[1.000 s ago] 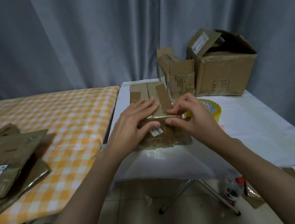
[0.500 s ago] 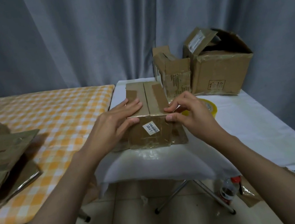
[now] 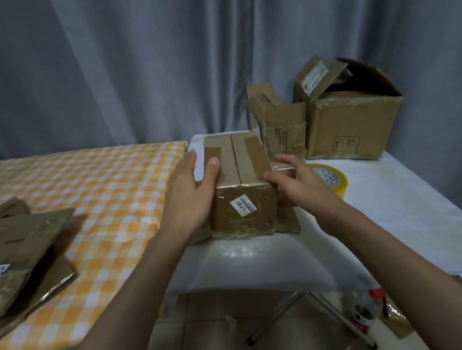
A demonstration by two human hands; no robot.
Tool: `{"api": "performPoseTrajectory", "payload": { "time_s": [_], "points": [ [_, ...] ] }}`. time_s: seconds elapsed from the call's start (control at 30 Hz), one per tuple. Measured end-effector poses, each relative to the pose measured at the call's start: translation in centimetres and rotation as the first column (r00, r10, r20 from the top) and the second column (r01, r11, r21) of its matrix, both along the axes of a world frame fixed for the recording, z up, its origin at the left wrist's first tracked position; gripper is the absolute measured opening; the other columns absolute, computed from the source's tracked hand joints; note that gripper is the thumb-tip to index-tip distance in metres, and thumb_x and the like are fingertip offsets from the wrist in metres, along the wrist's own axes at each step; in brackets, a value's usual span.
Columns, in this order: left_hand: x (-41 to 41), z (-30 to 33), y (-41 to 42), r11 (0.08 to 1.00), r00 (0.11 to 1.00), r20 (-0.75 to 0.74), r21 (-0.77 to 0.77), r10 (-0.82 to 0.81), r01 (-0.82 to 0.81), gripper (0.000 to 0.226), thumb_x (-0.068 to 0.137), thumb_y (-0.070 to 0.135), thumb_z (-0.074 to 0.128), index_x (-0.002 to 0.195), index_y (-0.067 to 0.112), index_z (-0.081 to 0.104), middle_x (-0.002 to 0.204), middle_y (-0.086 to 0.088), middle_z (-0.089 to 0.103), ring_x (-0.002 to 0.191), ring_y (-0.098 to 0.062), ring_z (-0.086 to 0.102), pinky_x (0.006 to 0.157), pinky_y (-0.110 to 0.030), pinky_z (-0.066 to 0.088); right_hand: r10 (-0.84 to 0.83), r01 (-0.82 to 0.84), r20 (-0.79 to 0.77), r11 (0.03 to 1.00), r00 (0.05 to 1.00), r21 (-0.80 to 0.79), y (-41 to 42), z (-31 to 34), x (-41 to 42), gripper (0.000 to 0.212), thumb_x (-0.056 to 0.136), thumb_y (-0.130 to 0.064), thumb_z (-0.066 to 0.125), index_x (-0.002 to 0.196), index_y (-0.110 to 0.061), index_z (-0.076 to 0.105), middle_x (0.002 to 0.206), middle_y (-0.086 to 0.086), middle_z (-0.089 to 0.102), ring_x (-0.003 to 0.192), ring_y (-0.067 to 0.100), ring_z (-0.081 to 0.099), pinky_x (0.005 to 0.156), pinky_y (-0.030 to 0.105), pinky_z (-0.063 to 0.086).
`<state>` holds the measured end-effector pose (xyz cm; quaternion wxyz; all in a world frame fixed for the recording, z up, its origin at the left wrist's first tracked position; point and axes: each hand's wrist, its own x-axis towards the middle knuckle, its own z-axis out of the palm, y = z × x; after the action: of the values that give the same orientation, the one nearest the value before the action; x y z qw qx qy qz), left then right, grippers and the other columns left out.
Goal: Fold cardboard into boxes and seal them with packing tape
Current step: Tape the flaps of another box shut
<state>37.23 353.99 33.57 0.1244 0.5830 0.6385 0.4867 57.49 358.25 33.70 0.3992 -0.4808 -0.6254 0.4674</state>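
My left hand (image 3: 189,194) lies flat vs. the left side of the folded cardboard box (image 3: 240,185), fingers straight along the wall, thumb up on the top flap. My right hand (image 3: 296,183) is at the box's right top edge: thumb tip touches the near-right corner, other fingers loosely spread and slightly bent just beside the right wall, not wrapped round anything. Box stands on the white-covered table (image 3: 406,209), near its left edge, top flaps closed w/ centre seam running near-to-far. White barcode label (image 3: 243,206) on the near face. Roll of packing tape (image 3: 332,180) lies just right of my right hand, partly hidden behind it. Far right: two opened cardboard boxes, small one (image 3: 282,126) and bigger one (image 3: 356,124), side by side. Left: checked orange tablecloth (image 3: 101,187) w/ flattened cardboard sheets (image 3: 13,258) stacked on it. Plastic bottle (image 3: 363,310) on the floor below.
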Motion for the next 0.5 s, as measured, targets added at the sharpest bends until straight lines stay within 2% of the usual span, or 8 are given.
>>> {"api": "performPoseTrajectory", "payload": {
  "time_s": [0.07,0.17,0.23,0.27,0.33,0.37,0.43,0.5],
  "points": [
    [0.1,0.6,0.3,0.989,0.998,0.058,-0.150,0.003,0.006,0.052,0.101,0.048,0.044,0.142,0.018,0.049,0.140,-0.001,0.056,0.128,-0.020,0.051,0.095,-0.025,0.037,0.001,0.000,0.003,0.999,1.000,-0.040,0.2,0.3,-0.5,0.055,0.092,-0.036,0.065,0.144,-0.025,0.049,0.086,-0.019,0.072,0.080,0.000,0.070,0.083,0.030,0.059],
    [0.3,1.8,-0.1,0.984,0.985,0.151,-0.149,-0.080,0.103,0.049,0.099,0.041,0.051,0.144,0.023,0.050,0.133,0.005,0.062,0.118,-0.014,0.059,0.103,-0.034,0.046,-0.003,0.002,-0.020,0.999,1.000,-0.033,-0.5,1.3,-0.8,0.052,0.091,-0.035,0.063,0.141,-0.027,0.054,0.110,-0.006,0.071,0.101,0.010,0.067,0.098,0.039,0.054],
    [0.3,2.9,-0.5,0.993,0.973,0.207,-0.041,-0.097,0.107,0.044,0.096,0.031,0.060,0.138,0.024,0.056,0.127,0.009,0.065,0.110,-0.009,0.062,0.102,-0.036,0.048,0.010,-0.009,-0.050,1.000,0.999,0.011,-0.8,2.2,-0.7,0.038,0.092,-0.032,0.062,0.129,-0.038,0.061,0.116,0.008,0.067,0.103,0.012,0.065,0.100,0.041,0.051],
    [0.1,3.4,-0.6,0.993,0.964,0.242,0.003,-0.111,0.114,0.049,0.093,0.024,0.065,0.140,0.024,0.053,0.127,0.009,0.064,0.110,-0.009,0.061,0.102,-0.036,0.048,0.021,-0.018,-0.079,0.999,0.997,0.036,-1.0,2.6,-0.7,0.032,0.093,-0.029,0.062,0.121,-0.043,0.062,0.114,0.011,0.066,0.100,0.012,0.066,0.100,0.040,0.052],
    [-0.3,4.1,-1.3,0.983,0.941,0.286,0.075,-0.182,0.167,0.073,0.084,0.012,0.073,0.148,0.028,0.042,0.131,0.007,0.054,0.114,-0.006,0.057,0.099,-0.030,0.050,0.035,-0.020,-0.143,0.994,0.989,0.111,-1.3,3.0,-0.6,0.036,0.093,-0.020,0.064,0.122,-0.040,0.058,0.104,0.004,0.068,0.092,0.008,0.067,0.092,0.031,0.054],
    [-0.4,4.2,-1.8,0.975,0.940,0.262,0.099,-0.220,0.201,0.081,0.077,0.011,0.075,0.146,0.036,0.041,0.130,0.006,0.049,0.114,-0.002,0.055,0.097,-0.025,0.051,0.036,-0.011,-0.179,0.990,0.983,0.140,-1.3,3.1,-0.5,0.037,0.092,-0.018,0.065,0.124,-0.035,0.059,0.103,-0.003,0.068,0.091,0.004,0.066,0.089,0.027,0.055],
    [-0.5,4.4,-2.5,0.965,0.942,0.217,0.112,-0.258,0.238,0.076,0.069,0.021,0.073,0.137,0.042,0.049,0.128,0.006,0.047,0.115,0.002,0.053,0.096,-0.021,0.050,0.041,-0.006,-0.244,0.990,0.969,0.143,-1.4,3.1,-0.1,0.033,0.088,-0.033,0.066,0.120,-0.030,0.059,0.116,-0.007,0.067,0.105,0.004,0.065,0.095,0.028,0.051],
    [-0.5,4.5,-2.7,0.961,0.896,0.351,0.135,-0.274,0.241,0.050,0.070,0.039,0.071,0.119,0.031,0.062,0.125,0.006,0.059,0.117,-0.007,0.058,0.100,-0.032,0.050,0.066,-0.049,-0.326,0.997,0.943,0.058,-1.6,3.1,0.2,0.058,0.077,-0.061,0.062,0.123,-0.026,0.059,0.126,-0.005,0.064,0.117,0.012,0.063,0.104,0.035,0.046]
  ]
}}
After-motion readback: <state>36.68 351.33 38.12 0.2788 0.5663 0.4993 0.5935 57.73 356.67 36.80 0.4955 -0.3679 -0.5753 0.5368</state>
